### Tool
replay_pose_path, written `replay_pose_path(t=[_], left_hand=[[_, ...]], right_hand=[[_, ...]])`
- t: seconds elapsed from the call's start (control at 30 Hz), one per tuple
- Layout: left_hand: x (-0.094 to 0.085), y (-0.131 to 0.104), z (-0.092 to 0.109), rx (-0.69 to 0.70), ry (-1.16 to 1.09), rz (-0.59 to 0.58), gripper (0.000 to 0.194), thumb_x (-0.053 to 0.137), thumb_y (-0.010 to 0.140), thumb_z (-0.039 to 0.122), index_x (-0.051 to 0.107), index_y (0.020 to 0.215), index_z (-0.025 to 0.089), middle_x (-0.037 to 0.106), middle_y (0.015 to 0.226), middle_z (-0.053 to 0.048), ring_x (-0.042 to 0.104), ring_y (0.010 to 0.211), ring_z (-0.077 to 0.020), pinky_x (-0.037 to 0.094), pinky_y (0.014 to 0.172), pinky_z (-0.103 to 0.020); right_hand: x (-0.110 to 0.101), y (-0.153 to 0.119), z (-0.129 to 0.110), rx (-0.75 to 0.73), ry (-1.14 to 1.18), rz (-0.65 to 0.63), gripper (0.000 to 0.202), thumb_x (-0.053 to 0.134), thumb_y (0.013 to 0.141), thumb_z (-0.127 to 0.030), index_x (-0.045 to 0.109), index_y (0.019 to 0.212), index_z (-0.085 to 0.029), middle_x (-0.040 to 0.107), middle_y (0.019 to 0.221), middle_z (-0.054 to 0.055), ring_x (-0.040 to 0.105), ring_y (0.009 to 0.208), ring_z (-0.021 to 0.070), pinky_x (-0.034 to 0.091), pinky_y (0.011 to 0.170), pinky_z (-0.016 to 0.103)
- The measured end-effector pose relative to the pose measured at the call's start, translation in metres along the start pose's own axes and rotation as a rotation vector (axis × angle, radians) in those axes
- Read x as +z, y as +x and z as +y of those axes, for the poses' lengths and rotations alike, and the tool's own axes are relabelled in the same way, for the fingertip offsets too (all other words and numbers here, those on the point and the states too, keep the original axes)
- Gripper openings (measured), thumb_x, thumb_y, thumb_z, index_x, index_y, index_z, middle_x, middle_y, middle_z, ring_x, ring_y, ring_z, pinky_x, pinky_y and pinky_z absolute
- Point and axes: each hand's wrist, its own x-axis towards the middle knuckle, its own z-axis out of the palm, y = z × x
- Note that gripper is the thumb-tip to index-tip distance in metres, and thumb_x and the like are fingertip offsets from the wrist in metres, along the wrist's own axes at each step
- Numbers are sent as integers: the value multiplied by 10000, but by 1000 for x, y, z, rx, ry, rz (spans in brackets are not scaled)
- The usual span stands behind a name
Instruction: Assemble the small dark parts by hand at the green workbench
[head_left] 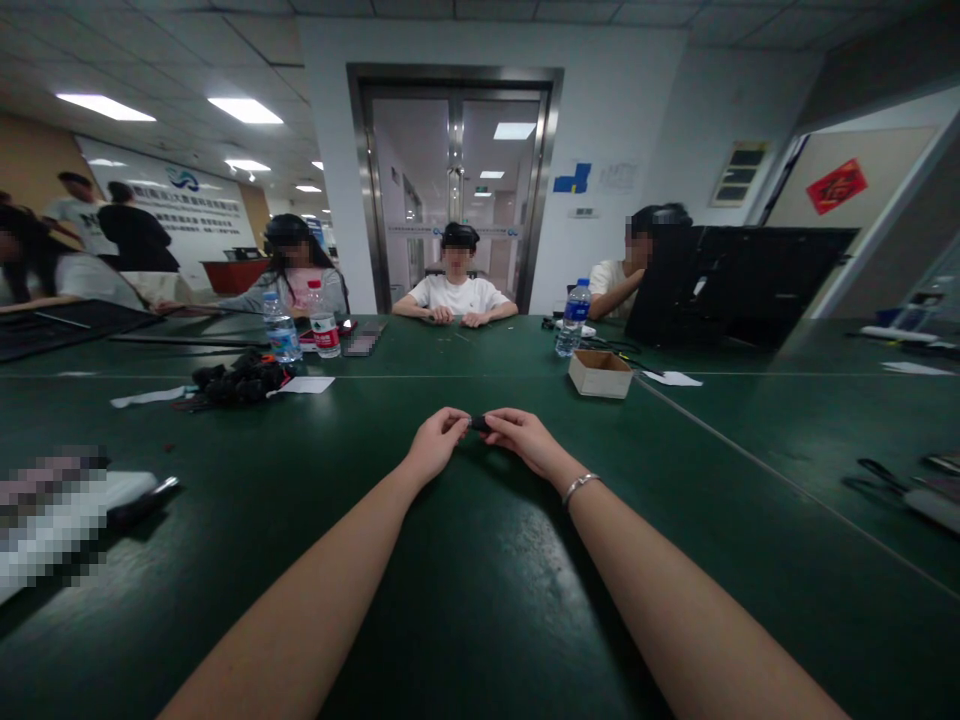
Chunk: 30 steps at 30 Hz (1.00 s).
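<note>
While the left hand (438, 443) pinches one end, the right hand (527, 440) grips the dark object (478, 424), near the box (600, 376).

Dim room under white ceiling panels (244, 110), glare on the green tabletop (450, 560), edges stretched and blurred.

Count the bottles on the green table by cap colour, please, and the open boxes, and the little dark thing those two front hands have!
Blue-capped bottles: 2
Red-capped bottle: 1
Open box: 1
Small dark thing, between the left hand and right hand: 1
Total: 5
</note>
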Motion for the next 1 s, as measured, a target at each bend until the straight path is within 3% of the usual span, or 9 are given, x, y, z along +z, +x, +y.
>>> replay_pose_path(t=[0.23,0.37,0.53,0.73,1.0], left_hand=[[-1,0,1,72,-29,-19,181,603,735,168,623,914,172,647,935,-54,600,879,-162,477,836,-318],[-1,1,-1,36,-66,26,274,630,711,140,598,981,173,643,965,-62,612,887,-161,483,846,-331],[-1,4,-3,-86,-147,24,219,604,785,301,592,940,147,640,838,-51,613,755,-138,495,744,-300],[-2,1,1,-51,-108,-25,277,629,754,394,611,881,148,629,769,-24,584,714,-127,475,709,-276],[-4,0,2,40,-81,-8,173,621,736,218,619,901,166,647,918,-48,605,860,-154,469,839,-313]], right_hand=[[-1,1,1,6,7,-5,249,773,672,-284,678,842,-127,683,744,42,617,607,81,530,667,198],[-1,2,2,15,23,1,242,765,685,-288,674,843,-129,679,724,43,630,630,95,531,676,205],[-1,1,1,15,28,7,247,772,675,-287,674,841,-132,669,710,32,629,628,94,526,665,197],[-1,1,2,9,25,15,250,776,666,-285,676,838,-133,673,743,28,612,601,79,526,658,199],[0,0,-1,29,15,10,205,747,708,-263,676,850,-134,684,739,45,629,619,92,535,672,203]])
